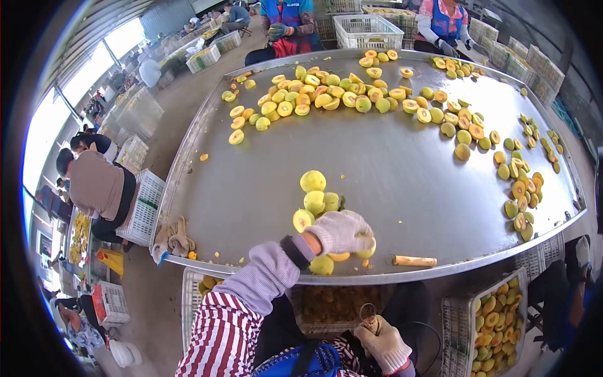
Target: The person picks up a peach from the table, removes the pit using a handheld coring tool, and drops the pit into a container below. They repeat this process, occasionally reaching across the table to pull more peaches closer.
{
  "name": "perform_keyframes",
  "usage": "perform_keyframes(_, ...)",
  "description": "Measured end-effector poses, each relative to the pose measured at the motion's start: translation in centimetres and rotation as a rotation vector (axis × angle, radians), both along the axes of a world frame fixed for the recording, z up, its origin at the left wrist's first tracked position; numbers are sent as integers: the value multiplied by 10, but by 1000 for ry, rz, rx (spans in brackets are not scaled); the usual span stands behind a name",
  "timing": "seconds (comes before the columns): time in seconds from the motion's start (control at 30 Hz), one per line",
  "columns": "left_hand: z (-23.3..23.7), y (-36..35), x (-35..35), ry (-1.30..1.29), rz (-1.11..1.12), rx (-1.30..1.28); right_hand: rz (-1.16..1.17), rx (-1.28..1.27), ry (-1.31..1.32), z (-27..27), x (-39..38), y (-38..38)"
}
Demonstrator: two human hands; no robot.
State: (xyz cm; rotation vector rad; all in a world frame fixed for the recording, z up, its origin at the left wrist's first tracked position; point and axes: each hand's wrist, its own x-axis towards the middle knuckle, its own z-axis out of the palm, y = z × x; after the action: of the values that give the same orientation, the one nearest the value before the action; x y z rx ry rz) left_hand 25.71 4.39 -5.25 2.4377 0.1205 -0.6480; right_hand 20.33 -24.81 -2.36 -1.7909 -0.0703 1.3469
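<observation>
My left hand [342, 234], in a pale knit glove, is at the near edge of the metal table [264, 182], palm down with its fingers curled over a yellow peach [367, 250]. Its fingertips are partly hidden. Against the wrist side lies another peach [321, 265]; just beyond the hand are a cut peach half [303, 220] and a whole-looking peach [313, 181]. Below the table edge, over my lap, my right hand [384, 345], also gloved, is closed on a tool with a small metal ring [367, 310].
A short wooden stick [414, 261] lies by the near rim. Peach halves [314, 91] spread along the far and right sides. Crumpled gloves [174, 237] rest at the left corner. A crate of halves [499, 320] stands below right. Co-workers sit across the table.
</observation>
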Motion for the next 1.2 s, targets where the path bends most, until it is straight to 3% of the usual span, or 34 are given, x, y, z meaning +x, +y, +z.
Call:
perform_keyframes(0.03,-4,15,2,-8,9,6,9,6,-8,-11,-4,0)
perform_keyframes(0.1,-13,48,12,-489,337,167,10,373,-473,-40,-16,-2)
perform_keyframes(0.17,-5,63,16,-426,459,786,10,310,-357,-15,-10,1)
perform_keyframes(0.2,-11,74,15,-436,460,781,7,253,-267,-3,-6,2)
perform_keyframes(0.27,-32,94,10,-158,705,371,-3,202,-186,0,-5,0)
perform_keyframes(0.43,-15,81,-38,-111,531,369,-37,367,-198,-7,-13,-3)
perform_keyframes(0.53,-7,70,-75,-457,894,-478,44,333,-84,-3,-10,-8)
perform_keyframes(0.57,-7,62,-87,-452,899,-474,61,259,-85,-4,-10,-10)
perform_keyframes(0.63,5,36,-113,-548,887,-1339,60,258,-80,3,-13,-5)
perform_keyframes(0.7,34,-11,-131,-507,838,-1569,119,313,-141,18,-17,2)
perform_keyframes(0.87,60,-80,-162,-445,871,-1376,186,418,-588,51,-36,17)
perform_keyframes(0.93,67,-98,-167,-605,903,-1152,192,393,-650,60,-43,17)
perform_keyframes(1.17,85,-132,-185,-650,810,-1095,196,409,-837,67,-54,9)
perform_keyframes(1.2,84,-134,-189,-665,748,-1215,187,405,-885,65,-56,8)
